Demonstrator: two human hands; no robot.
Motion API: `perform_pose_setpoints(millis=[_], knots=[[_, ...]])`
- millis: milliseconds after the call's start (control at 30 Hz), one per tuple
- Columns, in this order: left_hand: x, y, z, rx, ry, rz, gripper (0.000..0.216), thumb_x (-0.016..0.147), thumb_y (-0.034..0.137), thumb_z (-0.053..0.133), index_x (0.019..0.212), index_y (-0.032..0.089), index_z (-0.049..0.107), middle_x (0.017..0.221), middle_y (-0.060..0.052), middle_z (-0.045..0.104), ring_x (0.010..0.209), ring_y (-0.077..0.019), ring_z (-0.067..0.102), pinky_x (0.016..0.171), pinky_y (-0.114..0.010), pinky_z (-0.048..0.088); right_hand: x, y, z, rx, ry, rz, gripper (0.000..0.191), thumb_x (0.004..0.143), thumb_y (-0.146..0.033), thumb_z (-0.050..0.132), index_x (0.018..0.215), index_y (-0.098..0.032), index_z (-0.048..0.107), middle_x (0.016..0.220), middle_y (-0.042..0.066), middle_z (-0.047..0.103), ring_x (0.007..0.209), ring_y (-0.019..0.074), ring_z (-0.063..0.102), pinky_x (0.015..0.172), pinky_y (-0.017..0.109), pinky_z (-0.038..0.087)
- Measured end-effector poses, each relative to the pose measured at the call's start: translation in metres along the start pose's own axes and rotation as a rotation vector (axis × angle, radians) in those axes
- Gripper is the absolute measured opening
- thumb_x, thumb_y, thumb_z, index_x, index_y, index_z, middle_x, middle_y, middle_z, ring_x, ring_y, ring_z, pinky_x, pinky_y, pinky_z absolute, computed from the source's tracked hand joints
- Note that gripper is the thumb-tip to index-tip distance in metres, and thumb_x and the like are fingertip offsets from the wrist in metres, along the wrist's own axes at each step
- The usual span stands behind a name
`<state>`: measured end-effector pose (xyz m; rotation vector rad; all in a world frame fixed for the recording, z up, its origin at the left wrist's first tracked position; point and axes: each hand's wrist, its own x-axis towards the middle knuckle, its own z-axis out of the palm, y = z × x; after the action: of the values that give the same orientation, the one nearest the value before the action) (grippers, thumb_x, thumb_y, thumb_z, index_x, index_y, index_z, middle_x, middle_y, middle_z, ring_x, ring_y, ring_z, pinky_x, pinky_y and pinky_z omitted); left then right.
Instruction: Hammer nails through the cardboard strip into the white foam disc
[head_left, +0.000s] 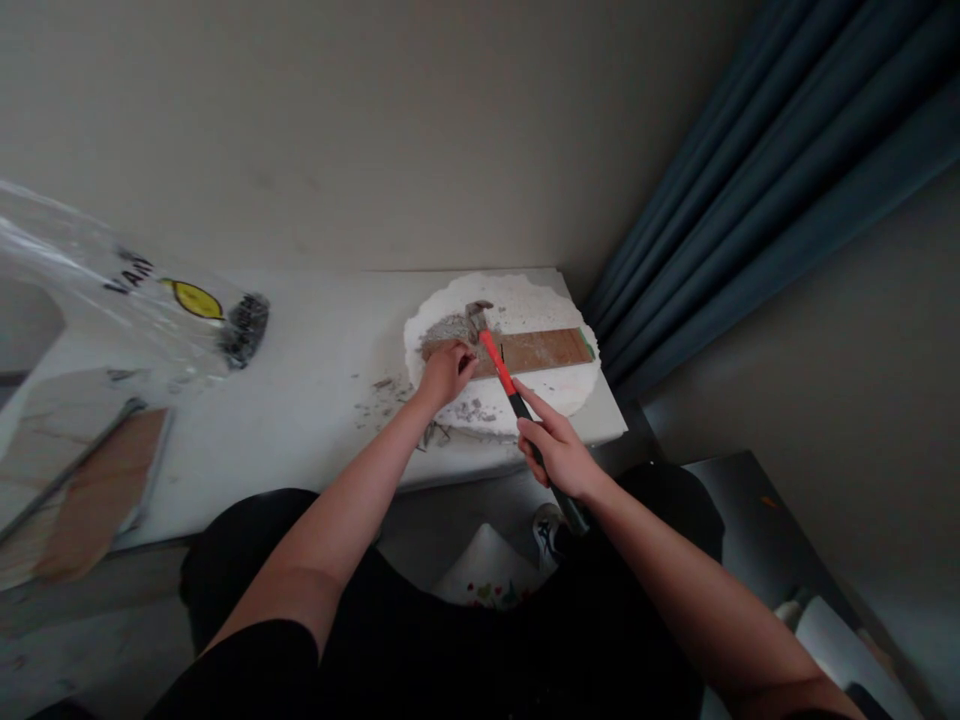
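My right hand (556,450) is closed around the black grip of a hammer (501,370) with a red shaft. Its metal head rests over the left end of a brown wooden plank (544,350). The plank lies across a round white foam slab (525,300) on a white table (315,400). My left hand (446,372) sits with curled fingers on the plank's left end, right beside the hammer head, amid grey crumbled debris (448,328). What the fingers pinch, if anything, is hidden.
A clear plastic bag (112,290) with a yellow label lies at the table's left. Brown and pale boards (82,470) lean at the far left edge. Grey chips (386,395) litter the table. Dark blue curtains (757,180) hang at the right. A shoe (551,530) shows below.
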<state>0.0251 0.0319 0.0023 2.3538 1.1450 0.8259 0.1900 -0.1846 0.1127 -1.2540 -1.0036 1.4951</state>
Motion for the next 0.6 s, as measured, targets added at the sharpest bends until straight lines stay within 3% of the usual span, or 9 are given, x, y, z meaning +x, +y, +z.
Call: perform_pose_setpoints(millis=[200,367,600], knots=[[0.0000,-0.0026,0.0013,0.008,0.011,0.010,0.014,0.093,0.030,0.055,0.088,0.020,0.063,0.097,-0.011,0.068,0.096,-0.0271,0.064,0.091,-0.042,0.054,-0.0012,0.0008,-0.0028,0.028,0.004,-0.052,0.078,0.098,-0.039,0.057,0.168,-0.032,0.024,0.067,-0.010,0.050,0.036,0.0053,0.038,0.032,0.018,0.032],[-0.0003,-0.0057,0.0035,0.022,0.005,0.000,0.015,0.092,0.031,0.058,0.086,0.019,0.065,0.095,-0.012,0.068,0.094,-0.0276,0.065,0.090,-0.041,0.055,0.0006,0.0034,-0.0058,0.039,-0.021,0.046,0.078,0.098,-0.040,0.058,0.168,-0.030,0.026,0.066,-0.010,0.050,0.035,0.0057,0.040,0.031,0.018,0.032],[-0.0005,-0.0058,0.0037,0.045,-0.002,-0.017,0.017,0.093,0.030,0.058,0.087,0.017,0.067,0.098,-0.013,0.069,0.095,-0.0285,0.066,0.092,-0.041,0.054,0.0021,0.0062,-0.0042,0.007,-0.016,0.026,0.078,0.097,-0.040,0.058,0.168,-0.028,0.027,0.065,-0.010,0.050,0.034,0.0057,0.039,0.030,0.018,0.032]])
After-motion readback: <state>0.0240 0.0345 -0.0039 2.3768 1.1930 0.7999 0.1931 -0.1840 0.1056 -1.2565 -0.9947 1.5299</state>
